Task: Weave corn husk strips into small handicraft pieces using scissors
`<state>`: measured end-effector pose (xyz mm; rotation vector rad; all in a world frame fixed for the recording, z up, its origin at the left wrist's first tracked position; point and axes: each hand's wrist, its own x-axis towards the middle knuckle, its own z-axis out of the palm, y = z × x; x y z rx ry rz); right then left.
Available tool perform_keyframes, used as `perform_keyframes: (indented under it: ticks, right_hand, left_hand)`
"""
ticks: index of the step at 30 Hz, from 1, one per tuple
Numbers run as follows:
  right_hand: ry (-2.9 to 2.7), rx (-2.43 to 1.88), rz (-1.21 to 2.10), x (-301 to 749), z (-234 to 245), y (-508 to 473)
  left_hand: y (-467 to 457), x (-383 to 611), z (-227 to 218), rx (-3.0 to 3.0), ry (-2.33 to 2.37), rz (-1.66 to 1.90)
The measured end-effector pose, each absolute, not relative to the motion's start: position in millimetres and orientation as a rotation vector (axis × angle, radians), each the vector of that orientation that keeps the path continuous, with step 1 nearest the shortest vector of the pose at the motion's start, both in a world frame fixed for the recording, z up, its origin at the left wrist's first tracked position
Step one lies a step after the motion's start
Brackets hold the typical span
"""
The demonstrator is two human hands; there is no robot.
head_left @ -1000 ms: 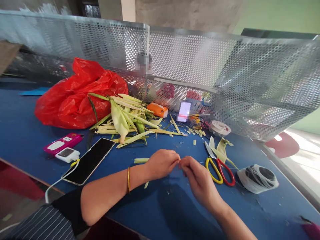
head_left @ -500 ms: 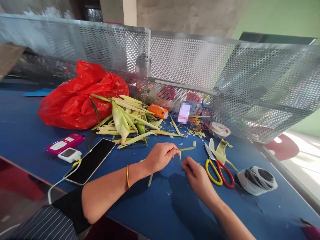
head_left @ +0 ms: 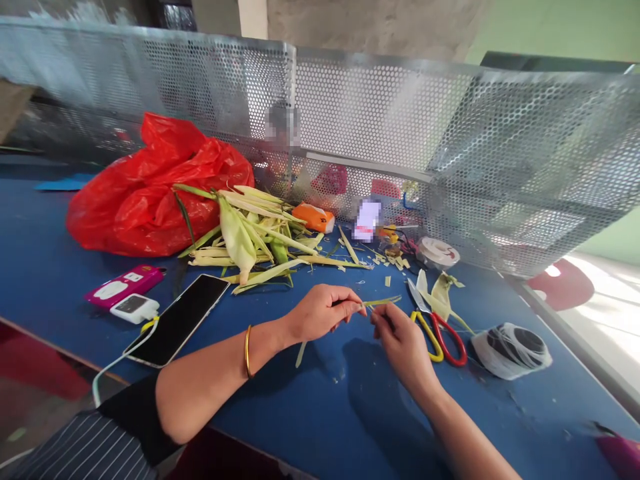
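My left hand (head_left: 325, 312) is closed in a pinch on a narrow green strip of corn husk (head_left: 383, 302), whose free end points right. Just beside it, my right hand (head_left: 400, 337) has thumb and fingertips pressed together on what looks like a fine white thread, faintly seen between the hands. Right of that hand lie scissors (head_left: 434, 330) with one yellow and one red handle, blades slightly apart. A spool of white thread (head_left: 511, 351) rests farther right. Behind the scissors is a loose piece of husk (head_left: 442, 293).
Corn husks (head_left: 237, 240) are heaped against a red plastic bag (head_left: 160, 193). At left lie a black-screened phone (head_left: 180, 320), a white device (head_left: 134, 308) with a cable and a magenta case (head_left: 125, 287). A tape roll (head_left: 438, 253) and an orange packet (head_left: 313, 217) sit near the perforated metal screen (head_left: 360, 113).
My right hand has moved slightly up and right, its fingertips now close to the husk strip. The strip in my left hand has shifted slightly right; the view has tilted a little.
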<state>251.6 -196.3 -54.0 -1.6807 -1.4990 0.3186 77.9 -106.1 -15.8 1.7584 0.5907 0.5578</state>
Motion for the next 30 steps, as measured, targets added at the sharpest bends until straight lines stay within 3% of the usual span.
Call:
perform_keyframes:
  ticks: [8, 13, 19, 30]
  right_hand:
    - [-1.511, -1.609, 0.455, 243, -49, -200]
    - [-1.361, -1.546, 0.312, 246, -51, -199]
    - [-1.580, -1.330, 0.082, 244, -42, -204]
    - [-1.695, -1.189, 0.220, 239, -46, -201]
  left_hand:
    - [-113, 77, -9, 1.611, 0.383, 0.393]
    - [-116, 75, -9, 1.509, 0.310, 0.178]
    - [-121, 76, -15, 1.394, 0.265, -0.107]
    - [-120, 77, -27, 1.274, 0.167, -0.212]
